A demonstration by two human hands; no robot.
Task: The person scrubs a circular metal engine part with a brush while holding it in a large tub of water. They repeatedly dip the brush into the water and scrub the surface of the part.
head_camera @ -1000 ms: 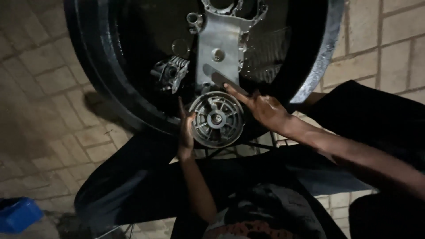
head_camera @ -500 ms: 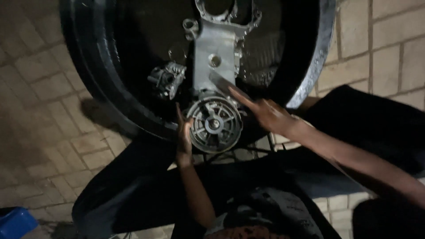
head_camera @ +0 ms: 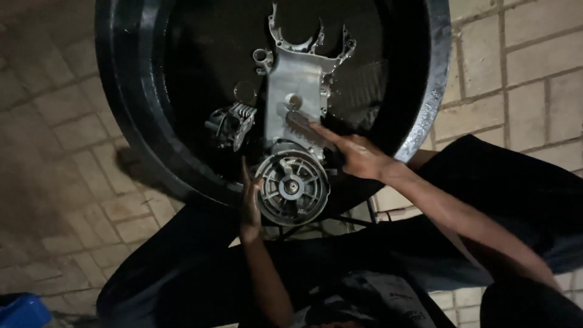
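Closest to the camera are dark trousers (head_camera: 200,267) stretched over both knees, matte and creased, with some grey printed cloth (head_camera: 382,304) bunched up in the lap. From there two bare forearms reach up toward a big round black tub (head_camera: 130,127), wet and glossy on the rim, probably rubber or plastic. The left hand (head_camera: 250,203) stands edge-on with fingers straight and mostly open, pressed flat against the left side of a round metal cover (head_camera: 293,188), a grey cast disc with radial ribs and a small hub in the middle; it's bracing it, not wrapped around it. That disc sits at the tub's near edge, right at the bottom of a long pale cast aluminium engine casing (head_camera: 297,103) with bolt lugs and scalloped cutouts at the top. The right hand (head_camera: 358,157) lies palm-down with fingers stretched out, tips on the casing's lower right; can't tell if anything's under them. One smaller finned metal part (head_camera: 234,124) lies in the tub left of the casing. All around is paved brick floor (head_camera: 54,182), rectangular blocks, dusty. One blue plastic container (head_camera: 21,311) pokes in at the bottom left corner.
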